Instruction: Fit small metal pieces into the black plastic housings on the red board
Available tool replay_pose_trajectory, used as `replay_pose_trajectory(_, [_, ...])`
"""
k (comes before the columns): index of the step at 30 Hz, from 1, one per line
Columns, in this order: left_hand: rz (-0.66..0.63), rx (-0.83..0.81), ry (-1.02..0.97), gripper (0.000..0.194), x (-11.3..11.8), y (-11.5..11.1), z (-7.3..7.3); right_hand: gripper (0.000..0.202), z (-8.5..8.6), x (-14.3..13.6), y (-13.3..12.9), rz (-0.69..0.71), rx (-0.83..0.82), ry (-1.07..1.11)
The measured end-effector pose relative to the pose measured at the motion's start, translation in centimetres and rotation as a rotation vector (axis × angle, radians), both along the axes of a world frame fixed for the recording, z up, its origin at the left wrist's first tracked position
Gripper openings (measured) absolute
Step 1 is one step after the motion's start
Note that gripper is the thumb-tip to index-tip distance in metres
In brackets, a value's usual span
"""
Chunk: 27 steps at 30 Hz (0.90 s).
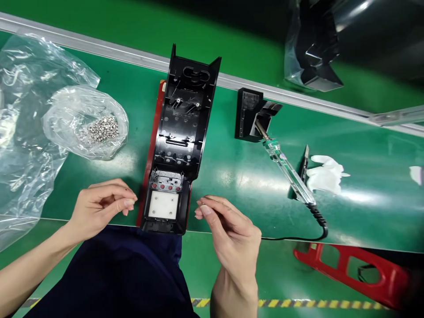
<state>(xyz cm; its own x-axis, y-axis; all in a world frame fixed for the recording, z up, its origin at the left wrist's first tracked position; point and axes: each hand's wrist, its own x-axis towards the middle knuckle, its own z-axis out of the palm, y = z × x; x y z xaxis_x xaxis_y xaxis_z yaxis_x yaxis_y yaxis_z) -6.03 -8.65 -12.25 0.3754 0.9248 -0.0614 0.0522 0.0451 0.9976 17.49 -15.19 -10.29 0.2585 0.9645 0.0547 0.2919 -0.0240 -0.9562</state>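
Here the long black moulded plastic housing (180, 145) lies open side up on the green belt surface (232, 176), its narrow end with the white square pad (163, 205) and a row of small red buttons (165, 187) turned toward the person, which puts the screw bosses and ribs within easy reach of both hands; a red plastic panel (153, 145) shows along its left edge, seemingly underneath it. The left hand (101, 207) hovers just beside the housing's near left corner, palm inward, its fingers (127, 202) curled and drawn together against the thumb as if pinching something small, though nothing can be made out between them. The right hand (232, 234) mirrors it at the near right corner, wrist raised from below, thumb and forefinger tips (202, 210) pressed together while the other fingers bend loosely; whether they hold anything I cannot tell. Neither hand touches the housing. To the left, a crumpled clear plastic bag holding a heap of small silvery screws (101, 129) sits open near the left hand, likely so parts can be picked out quickly. To the right, a clear-handled corded electric screwdriver (286, 170) rests with its tip propped on a small black block (249, 115), handle toward the right hand. A white cloth glove (326, 174) lies just beyond it, and a red plastic frame (354, 269) lies at the near right.
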Motion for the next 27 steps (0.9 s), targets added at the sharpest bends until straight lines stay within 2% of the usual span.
replay_pose_trajectory(7, [0.018,0.093,0.116,0.02,-0.6,0.0,-0.6,0.018,-0.8,-1.7,1.7,-0.042,0.262,-0.611])
replay_pose_trajectory(10, [0.014,0.094,0.1,0.018,-0.5,0.0,-0.7,0.013,-1.3,-2.3,2.8,-0.046,0.304,-0.87])
replay_pose_trajectory(13, [-0.031,0.114,0.074,0.013,-0.4,0.3,-0.6,0.006,-2.0,-2.6,4.0,-0.031,0.307,-1.035])
replay_pose_trajectory(17, [-0.111,0.239,0.136,0.011,-0.5,0.8,-0.1,0.016,-3.0,-2.7,5.0,0.009,0.229,-1.125])
replay_pose_trajectory(20, [-0.112,0.282,0.158,0.014,-0.8,0.9,0.1,0.019,-3.2,-2.7,5.2,0.023,0.178,-1.151])
replay_pose_trajectory(27, [-0.106,0.273,0.181,0.016,-1.1,0.7,0.3,0.007,-2.0,-2.3,3.9,0.003,0.216,-1.11])
